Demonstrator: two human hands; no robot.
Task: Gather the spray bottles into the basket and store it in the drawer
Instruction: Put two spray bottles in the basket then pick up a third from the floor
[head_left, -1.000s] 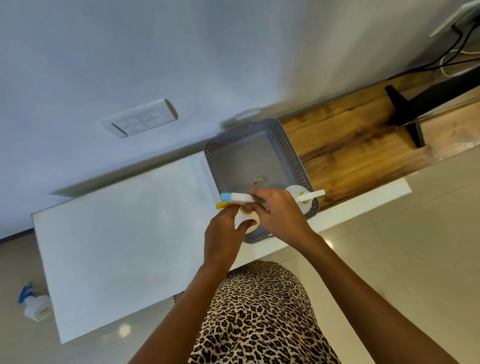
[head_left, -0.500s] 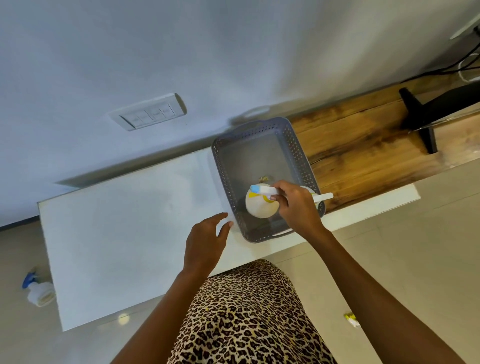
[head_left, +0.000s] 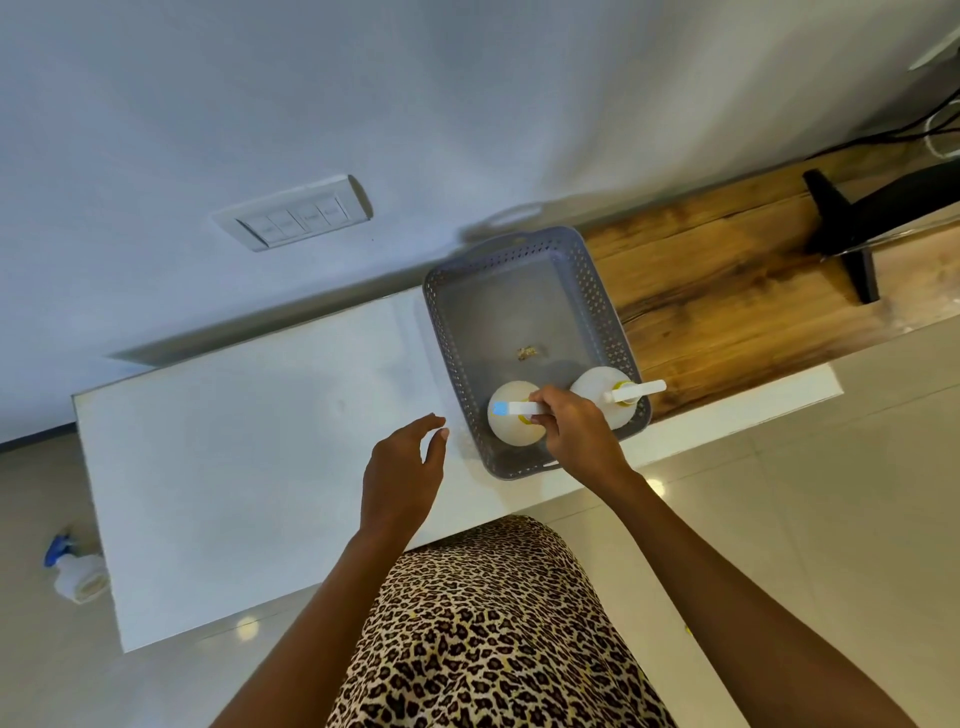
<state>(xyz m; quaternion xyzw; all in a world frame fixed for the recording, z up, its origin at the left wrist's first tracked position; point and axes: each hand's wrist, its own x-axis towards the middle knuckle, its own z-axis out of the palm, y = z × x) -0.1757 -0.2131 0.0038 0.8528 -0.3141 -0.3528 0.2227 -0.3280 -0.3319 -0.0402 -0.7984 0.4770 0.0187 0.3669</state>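
A grey perforated basket (head_left: 597, 280) stands on the white cabinet top (head_left: 260, 441), overlapping the wooden surface. Two white spray bottles stand upright in its near end. My right hand (head_left: 576, 439) grips the spray head of the left bottle (head_left: 511, 428), which has a blue nozzle tip. The right bottle (head_left: 605, 387) stands free in the near right corner, its white trigger pointing right over the rim. My left hand (head_left: 402, 475) hovers open over the cabinet top, just left of the basket. A third bottle with a blue head (head_left: 78, 574) lies on the floor at far left.
A small brownish scrap (head_left: 527, 353) lies on the basket floor. A wall switch plate (head_left: 298, 215) sits on the wall behind. A black stand (head_left: 841, 234) and cables occupy the wooden surface (head_left: 727, 312) at right. My leopard-print clothing (head_left: 493, 634) fills the lower middle.
Both hands held the blue-tipped bottle at the basket's near edge. My left hand let go and drew back left, and my right hand lowered the bottle into the basket.
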